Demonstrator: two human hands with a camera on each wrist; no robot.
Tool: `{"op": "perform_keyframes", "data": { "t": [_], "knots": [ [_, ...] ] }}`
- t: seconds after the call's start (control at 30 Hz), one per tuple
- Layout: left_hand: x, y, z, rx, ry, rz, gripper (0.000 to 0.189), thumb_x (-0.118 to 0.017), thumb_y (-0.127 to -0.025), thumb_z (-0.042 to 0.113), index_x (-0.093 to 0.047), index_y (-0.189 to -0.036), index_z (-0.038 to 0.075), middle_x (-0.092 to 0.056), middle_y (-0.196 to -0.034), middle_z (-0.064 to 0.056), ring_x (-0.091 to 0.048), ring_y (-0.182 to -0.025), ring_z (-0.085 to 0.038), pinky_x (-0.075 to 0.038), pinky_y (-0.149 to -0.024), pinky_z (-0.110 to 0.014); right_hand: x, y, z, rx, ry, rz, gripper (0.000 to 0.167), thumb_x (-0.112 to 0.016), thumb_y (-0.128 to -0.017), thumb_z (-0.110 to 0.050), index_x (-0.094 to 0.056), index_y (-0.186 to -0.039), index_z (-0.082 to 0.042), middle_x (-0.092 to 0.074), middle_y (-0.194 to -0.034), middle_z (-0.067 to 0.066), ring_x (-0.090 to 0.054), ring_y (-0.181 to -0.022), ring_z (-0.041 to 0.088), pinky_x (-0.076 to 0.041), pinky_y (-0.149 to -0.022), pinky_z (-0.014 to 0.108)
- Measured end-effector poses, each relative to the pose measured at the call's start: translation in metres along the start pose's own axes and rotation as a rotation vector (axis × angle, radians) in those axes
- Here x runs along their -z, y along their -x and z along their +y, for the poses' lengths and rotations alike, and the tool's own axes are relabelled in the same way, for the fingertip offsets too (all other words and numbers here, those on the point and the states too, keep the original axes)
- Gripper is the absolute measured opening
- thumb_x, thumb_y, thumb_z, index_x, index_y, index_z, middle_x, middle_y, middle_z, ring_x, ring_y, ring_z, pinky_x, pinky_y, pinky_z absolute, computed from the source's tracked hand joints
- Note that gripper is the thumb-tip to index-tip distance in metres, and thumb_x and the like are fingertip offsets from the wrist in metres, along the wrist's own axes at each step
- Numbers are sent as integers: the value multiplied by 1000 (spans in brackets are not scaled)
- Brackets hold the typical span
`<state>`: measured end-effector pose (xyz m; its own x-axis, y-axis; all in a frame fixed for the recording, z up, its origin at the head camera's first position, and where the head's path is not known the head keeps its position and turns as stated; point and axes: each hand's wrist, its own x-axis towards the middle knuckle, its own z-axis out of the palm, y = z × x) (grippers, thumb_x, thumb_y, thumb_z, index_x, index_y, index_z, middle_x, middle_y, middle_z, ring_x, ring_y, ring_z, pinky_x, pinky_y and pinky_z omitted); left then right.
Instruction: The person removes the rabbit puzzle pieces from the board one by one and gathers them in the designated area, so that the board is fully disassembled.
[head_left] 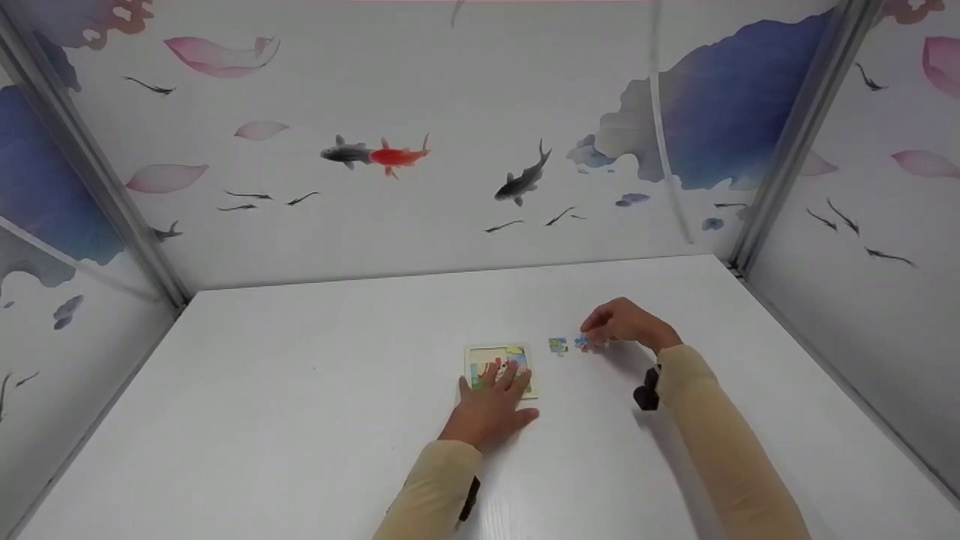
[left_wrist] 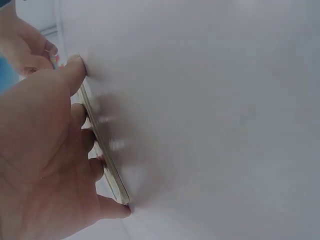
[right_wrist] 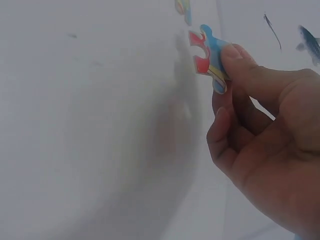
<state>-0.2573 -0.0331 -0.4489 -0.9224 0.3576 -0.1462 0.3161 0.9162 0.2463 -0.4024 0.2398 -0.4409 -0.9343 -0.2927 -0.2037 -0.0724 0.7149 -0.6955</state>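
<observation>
A small square puzzle board lies near the middle of the white table. My left hand lies flat on it, fingers spread; its edge shows in the left wrist view as puzzle board. To the right, my right hand pinches a blue, red and yellow puzzle piece between thumb and fingers, just above the table. The same piece shows by the fingertips in the head view. Another loose piece lies between the board and the right hand.
White walls printed with fish and petals close in the table at the back and both sides. Metal corner posts stand at the back corners. A second loose piece lies beyond the held one.
</observation>
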Motion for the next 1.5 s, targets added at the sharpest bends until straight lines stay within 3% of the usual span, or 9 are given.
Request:
{"op": "perform_keyframes", "data": {
  "t": [0.17, 0.33, 0.53, 0.7, 0.87, 1.0, 1.23, 1.4, 1.5],
  "knots": [
    [0, -3, -1, -1, 26, -12, 68, -52, -100, 52, -32, -158, 22, -25, -168, -3, -20, -156, -30, -20, -118, -71, -9, 0, 4, 1, 63, 14, 20, -67, -95, -16, -73, -112, -7, -71, -106, 7, -53, -88, 18, -44, -75, 27],
    [2, -5, -6, -23, 49, -24, 67, -54, -100, 49, -33, -158, 22, -22, -168, -6, -18, -157, -31, -19, -118, -70, -14, 0, 5, 7, 56, 9, 20, -68, -95, -17, -72, -112, -7, -72, -101, 7, -58, -86, 16, -46, -77, 26],
    [3, -5, -15, -78, 14, -62, 64, -53, -102, 46, -33, -158, 23, -21, -169, -2, -18, -157, -31, -16, -120, -68, -17, 3, 3, 10, 58, 44, 19, -66, -96, -15, -72, -111, -5, -72, -104, 10, -59, -87, 16, -47, -80, 26],
    [2, -3, -22, -79, 7, -72, 62, -50, -102, 49, -34, -157, 25, -24, -168, 2, -17, -157, -29, -14, -122, -65, -22, -1, -8, -1, 74, 81, 22, -63, -99, -17, -70, -115, -4, -70, -109, 13, -59, -91, 19, -50, -81, 29],
    [0, -1, -24, -72, 2, -70, 62, -48, -103, 51, -33, -158, 27, -23, -168, 4, -15, -158, -27, -16, -124, -60, -32, -8, -25, 77, 119, 119, 25, -64, -99, -23, -70, -118, -8, -68, -116, 12, -58, -97, 22, -52, -85, 34],
    [2, 0, -25, -67, 8, -78, 63, -48, -102, 51, -31, -158, 28, -22, -168, 6, -14, -158, -26, -16, -126, -56, -40, -12, -42, 145, 131, 95, 24, -66, -98, -23, -72, -118, -12, -66, -117, 11, -55, -103, 24, -52, -86, 37],
    [3, -2, -26, -57, -2, -99, 64, -49, -101, 54, -31, -158, 30, -21, -168, 8, -16, -158, -24, -17, -126, -54, -62, -16, -66, 223, 125, 22, 20, -68, -96, -19, -75, -113, -13, -67, -120, 8, -54, -117, 28, -46, -102, 47],
    [5, -4, -27, -69, -17, -121, 66, -48, -102, 54, -29, -159, 28, -21, -169, 6, -15, -158, -25, -17, -125, -56, -78, -21, -74, 304, 158, -42, 17, -69, -94, -13, -77, -108, -12, -67, -121, 9, -57, -118, 30, -43, -107, 53],
    [7, -5, -26, -76, -22, -132, 66, -47, -102, 53, -28, -159, 27, -20, -169, 5, -14, -158, -25, -17, -125, -57, -83, -25, -75, 308, 175, -62, 15, -69, -94, -11, -78, -105, -13, -67, -122, 10, -57, -118, 29, -43, -107, 52]
  ]
}}
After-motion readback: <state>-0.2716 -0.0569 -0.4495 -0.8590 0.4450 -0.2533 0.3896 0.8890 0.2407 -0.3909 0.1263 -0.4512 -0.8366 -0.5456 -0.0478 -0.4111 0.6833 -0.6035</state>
